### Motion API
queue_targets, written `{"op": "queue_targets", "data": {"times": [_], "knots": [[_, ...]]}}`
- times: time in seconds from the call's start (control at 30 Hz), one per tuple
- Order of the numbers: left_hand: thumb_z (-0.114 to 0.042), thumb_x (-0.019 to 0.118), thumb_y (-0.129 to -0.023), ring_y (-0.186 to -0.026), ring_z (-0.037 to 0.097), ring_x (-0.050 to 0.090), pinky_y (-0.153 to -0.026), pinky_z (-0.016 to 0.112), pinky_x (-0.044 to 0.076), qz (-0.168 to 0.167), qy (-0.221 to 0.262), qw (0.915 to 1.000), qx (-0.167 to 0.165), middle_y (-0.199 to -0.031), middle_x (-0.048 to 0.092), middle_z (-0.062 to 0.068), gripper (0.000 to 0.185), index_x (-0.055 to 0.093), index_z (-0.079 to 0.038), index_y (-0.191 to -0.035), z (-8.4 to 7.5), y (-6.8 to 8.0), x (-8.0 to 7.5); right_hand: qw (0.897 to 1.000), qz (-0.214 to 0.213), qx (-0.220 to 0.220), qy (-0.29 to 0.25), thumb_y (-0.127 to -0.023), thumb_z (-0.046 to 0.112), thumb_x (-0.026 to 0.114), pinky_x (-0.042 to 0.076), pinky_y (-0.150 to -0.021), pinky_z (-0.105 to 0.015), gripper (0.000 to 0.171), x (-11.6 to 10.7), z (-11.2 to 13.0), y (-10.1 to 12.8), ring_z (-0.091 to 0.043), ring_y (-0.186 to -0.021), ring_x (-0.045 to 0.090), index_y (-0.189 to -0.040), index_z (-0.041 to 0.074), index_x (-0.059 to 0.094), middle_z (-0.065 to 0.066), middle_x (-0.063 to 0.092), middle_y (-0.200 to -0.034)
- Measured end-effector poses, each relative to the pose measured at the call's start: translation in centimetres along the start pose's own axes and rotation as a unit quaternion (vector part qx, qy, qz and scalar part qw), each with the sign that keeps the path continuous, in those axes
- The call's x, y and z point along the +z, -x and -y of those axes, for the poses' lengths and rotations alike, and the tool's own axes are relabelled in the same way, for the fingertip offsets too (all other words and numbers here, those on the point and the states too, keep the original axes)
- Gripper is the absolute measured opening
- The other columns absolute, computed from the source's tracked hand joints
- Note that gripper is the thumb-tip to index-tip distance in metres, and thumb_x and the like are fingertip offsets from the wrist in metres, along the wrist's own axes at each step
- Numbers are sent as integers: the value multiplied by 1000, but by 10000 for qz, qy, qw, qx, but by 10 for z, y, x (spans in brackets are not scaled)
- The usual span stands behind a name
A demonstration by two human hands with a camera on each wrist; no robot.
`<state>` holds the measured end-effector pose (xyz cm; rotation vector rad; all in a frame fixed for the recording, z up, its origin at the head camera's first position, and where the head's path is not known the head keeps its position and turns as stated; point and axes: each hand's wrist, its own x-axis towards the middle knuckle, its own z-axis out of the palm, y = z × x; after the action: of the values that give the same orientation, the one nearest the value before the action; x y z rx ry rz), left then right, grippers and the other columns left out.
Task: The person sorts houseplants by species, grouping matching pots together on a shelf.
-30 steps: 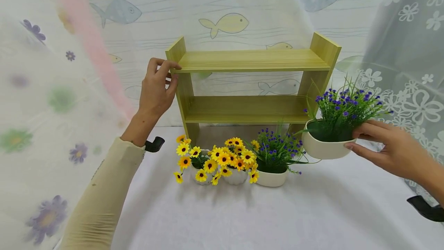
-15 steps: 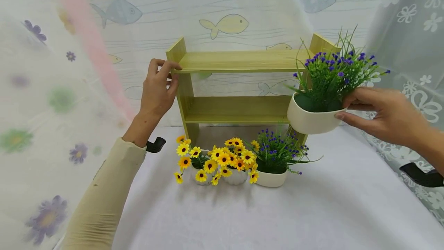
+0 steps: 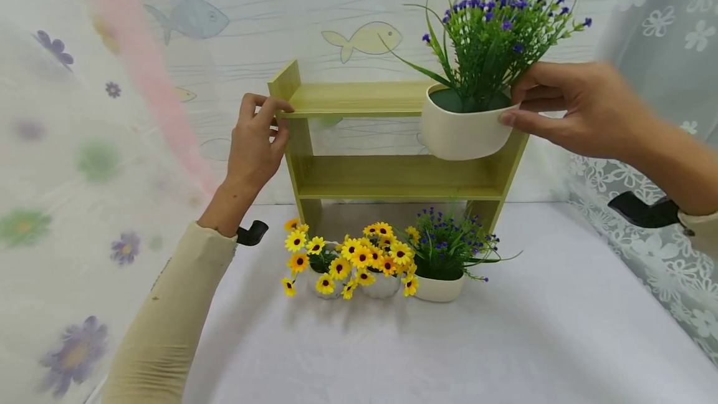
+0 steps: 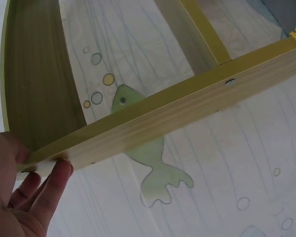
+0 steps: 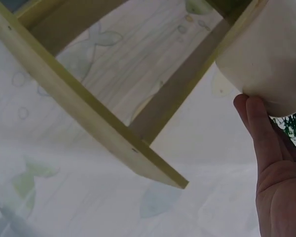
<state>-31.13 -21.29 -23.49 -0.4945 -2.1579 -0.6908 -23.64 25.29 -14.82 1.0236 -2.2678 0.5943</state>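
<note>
"One white pot (image 3: 467,133) has our attention. Where do we find it?"

"Held up in front of the right end of the yellowish shelf (image 3: 392,176), level with the upper board (image 3: 359,98). We can't tell whether it touches."

"How do we judge its handling?"

"Stiff and smooth, we'd say, and probably light, since one hand bears it by one end. We can't tell plastic from ceramic, so let's treat it as breakable. The purple flowers (image 3: 507,25) look soft and springy; against an edge they'd likely bend rather than snap."

"And the hold?"

"The right hand (image 3: 583,108) pinches the pot's right end, thumb on the near wall just under the rim, fingers on the far side. Our worry is that smooth wall slipping, or the opposite end sagging. A deeper grip on the rim, or a palm beneath the base, ought to steady it. We wouldn't carry it by the stems."

"The left hand (image 3: 257,142)?"

"Its fingers are bent around the front edge of the upper board, at the left end. We take the shelf to be rigid, and that edge a sensible place to brace it."

"We've a second planter (image 3: 439,290), too."

"Yes, on the table (image 3: 449,354) beside the yellow flowers (image 3: 361,256); we'd expect it to handle much the same."
</note>
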Motion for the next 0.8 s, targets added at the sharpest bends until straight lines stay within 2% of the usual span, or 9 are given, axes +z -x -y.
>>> {"op": "queue_targets", "data": {"times": [0.13, 0.23, 0.37, 0.5, 0.6, 0.7, 0.8], "knots": [[-5, 55, -106, -104, 30, 73, -90, 41, 65, -24, 38, 10000, 35, -125, 48, 17, 22, 64, -8, -125, 1, 0, 0, 9993, 88, 254, 271, -96, 17, 80, 47, -83, -4, 11, -1, 3, -21, 19, -98, 64, -105, 13, 74, 20, 72, -103], [-5, 55, -105, -104, 30, 73, -89, 40, 65, -57, 32, 10000, 55, -124, 48, 17, 22, 64, -8, -125, 3, 0, -1, 9985, 183, 430, 297, -99, 23, 78, 45, -79, -8, 13, 2, 5, -38, 20, -95, 63, -108, 15, 74, 8, 79, -105], [-6, 56, -105, -103, 30, 73, -88, 39, 65, -99, -2, 9999, 47, -124, 48, 17, 21, 65, -9, -124, 4, 0, -3, 9975, 310, 613, 180, -100, 30, 76, 47, -81, -9, 21, 12, 7, -61, 20, -94, 64, -111, 13, 72, -7, 81, -110], [-7, 56, -106, -104, 30, 72, -89, 41, 65, -39, -27, 10000, 30, -124, 47, 17, 22, 64, -9, -125, 3, 1, -2, 9962, 429, 744, 159, -102, 36, 72, 52, -89, -14, 29, 25, 8, -79, 0, -108, 73, -115, 11, 69, -6, 79, -118], [-7, 56, -106, -103, 29, 71, -89, 42, 65, -4, -13, 10000, 33, -124, 47, 17, 22, 64, -9, -126, 2, 2, -2, 9960, 446, 773, 55, -104, 37, 69, 57, -97, -28, 31, 34, 8, -91, -22, -117, 74, -116, 9, 67, -5, 76, -122], [-7, 56, -106, -103, 29, 71, -90, 42, 65, -20, -11, 10000, 45, -124, 47, 17, 21, 64, -9, -125, 2, 2, -1, 9957, 432, 812, -114, -104, 38, 67, 57, -105, -43, 33, 43, 8, -103, -28, -121, 72, -116, 8, 65, -5, 72, -124], [-7, 56, -106, -103, 30, 72, -89, 41, 65, -45, -42, 9999, 83, -124, 47, 17, 21, 63, -9, -126, 4, 2, 0, 9948, 454, 871, -288, -104, 39, 67, 55, -109, -47, 34, 51, 8, -116, -29, -123, 71, -116, 7, 64, -7, 69, -126]]}}
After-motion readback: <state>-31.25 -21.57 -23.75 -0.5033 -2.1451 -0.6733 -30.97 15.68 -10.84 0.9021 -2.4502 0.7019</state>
